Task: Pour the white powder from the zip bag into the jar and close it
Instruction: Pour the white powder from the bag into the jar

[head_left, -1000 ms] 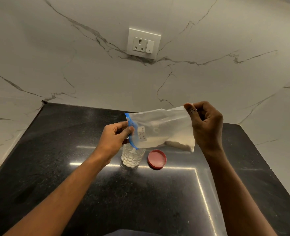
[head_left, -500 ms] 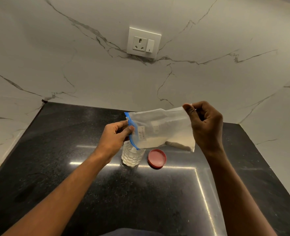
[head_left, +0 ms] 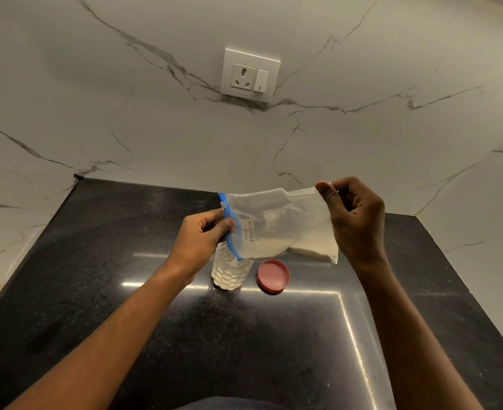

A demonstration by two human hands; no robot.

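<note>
Black polished stone table (head_left: 96, 291), speckled, with bright strip-light reflections crossing it below the hands. Behind it, pale marble wall (head_left: 126, 113) with grey veining; a white socket and switch plate (head_left: 250, 75) sits high above the hands. Left hand (head_left: 203, 241) pinches the blue zip edge of the zip bag (head_left: 276, 229) between thumb and fingers. Right hand (head_left: 356, 220) pinches the bag's far upper corner, fingers curled in. Bag is held sideways between the two hands, clear of the table, zip end tilted down; a handwritten label near the left hand reads "milk powder". White powder (head_left: 318, 247) lies along the bag's lower edge, toward the right hand. Jar (head_left: 229, 270) stands directly under the left hand's thumb, open, partly filled with powder. Red lid (head_left: 273, 276) lies flat just beside the jar, on the right-hand side.
</note>
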